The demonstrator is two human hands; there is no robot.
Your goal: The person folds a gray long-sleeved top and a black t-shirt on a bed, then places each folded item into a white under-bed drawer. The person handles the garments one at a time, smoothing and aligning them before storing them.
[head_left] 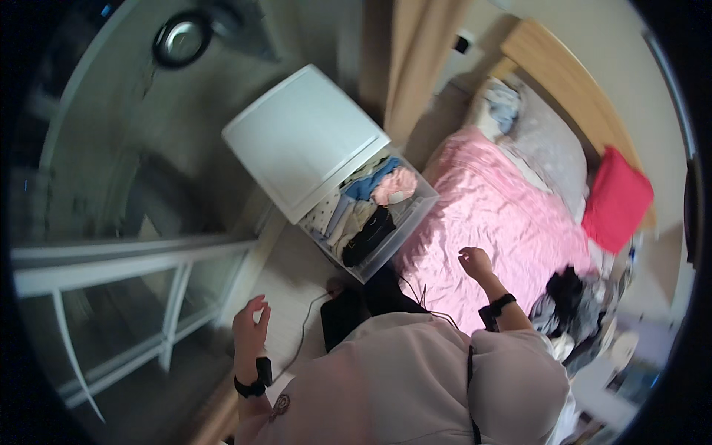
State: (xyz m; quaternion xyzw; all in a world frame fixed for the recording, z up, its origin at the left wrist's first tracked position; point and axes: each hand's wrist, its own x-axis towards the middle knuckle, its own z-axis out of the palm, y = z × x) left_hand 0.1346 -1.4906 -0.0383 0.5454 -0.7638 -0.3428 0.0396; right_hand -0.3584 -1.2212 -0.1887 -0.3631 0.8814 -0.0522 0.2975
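Note:
My left hand (pixel 250 326) is raised at the lower left, its fingers apart and holding nothing. Over the pink bedspread (pixel 486 193), my right hand (pixel 475 262) hovers with loosely bent fingers and nothing visible in it. Ahead, between the hands, stands a white storage drawer unit (pixel 308 133) with its clear plastic drawer (pixel 400 248) pulled out towards me. Inside lie folded clothes: a blue garment (pixel 374 180), a pink one (pixel 394 185), a black one (pixel 371 236) and pale pieces (pixel 326 211). Neither hand touches the drawer.
A bed with a wooden headboard (pixel 571 78), grey pillow (pixel 552 133) and red cushion (pixel 619 200) fills the right side. Dark clothes (pixel 567 297) are heaped near it. A glass partition with white framing (pixel 174 263) stands left. A cable (pixel 305 326) crosses the floor; a beige curtain (pixel 419 59) hangs behind.

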